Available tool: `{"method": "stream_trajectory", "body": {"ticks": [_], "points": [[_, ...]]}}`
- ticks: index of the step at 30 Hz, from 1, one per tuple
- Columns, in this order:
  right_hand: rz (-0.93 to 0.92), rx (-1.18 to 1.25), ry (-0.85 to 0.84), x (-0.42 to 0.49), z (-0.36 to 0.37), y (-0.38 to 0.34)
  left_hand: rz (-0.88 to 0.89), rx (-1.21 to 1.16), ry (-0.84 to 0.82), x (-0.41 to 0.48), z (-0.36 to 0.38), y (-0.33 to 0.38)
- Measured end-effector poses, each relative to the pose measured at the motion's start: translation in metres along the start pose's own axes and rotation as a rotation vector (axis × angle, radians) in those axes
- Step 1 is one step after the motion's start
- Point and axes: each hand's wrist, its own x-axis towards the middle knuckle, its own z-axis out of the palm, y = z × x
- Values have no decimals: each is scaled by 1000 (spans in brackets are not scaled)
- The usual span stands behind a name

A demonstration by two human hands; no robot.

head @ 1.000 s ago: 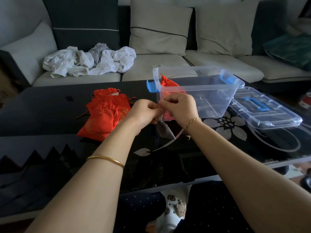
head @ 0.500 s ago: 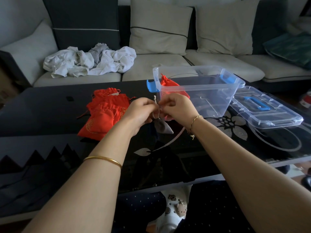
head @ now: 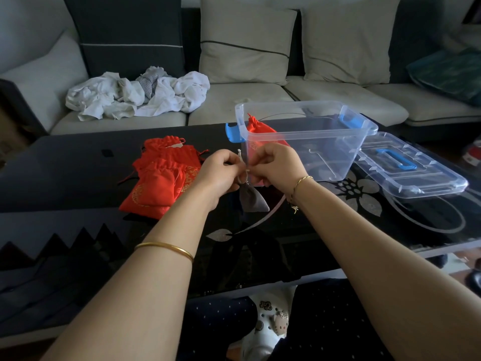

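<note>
A small grey drawstring pouch (head: 253, 200) hangs between my hands above the black glass table (head: 65, 173). My left hand (head: 221, 173) and my right hand (head: 276, 165) each pinch its pale drawstring (head: 240, 158) at the pouch's mouth, fingers curled. A pile of red drawstring pouches (head: 162, 178) lies on the table left of my hands. Behind my right hand stands a clear plastic box (head: 325, 131) with blue latches, and one red pouch (head: 257, 128) sits inside it at its left end.
The box's clear lid (head: 406, 168) with a blue handle lies on the table to the right. A sofa with cushions runs along the back, with crumpled white cloth (head: 135, 95) on its seat. My knees and a slipper (head: 270, 319) show under the table edge.
Both hands have lifted slightly with the grey pouch, and the drawstring ends now stick up between them. The pouch's mouth looks drawn tighter. Nothing else has moved.
</note>
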Motion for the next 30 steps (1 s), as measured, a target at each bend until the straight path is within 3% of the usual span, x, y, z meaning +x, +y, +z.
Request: {"method": "stream_trajectory", "body": {"ticks": [18, 30], "points": [[-102, -69, -31, -4, 3, -6, -51, -94, 160, -1, -2, 7], [-232, -305, -16, 0, 7, -12, 100, 85, 256, -11, -3, 17]]}}
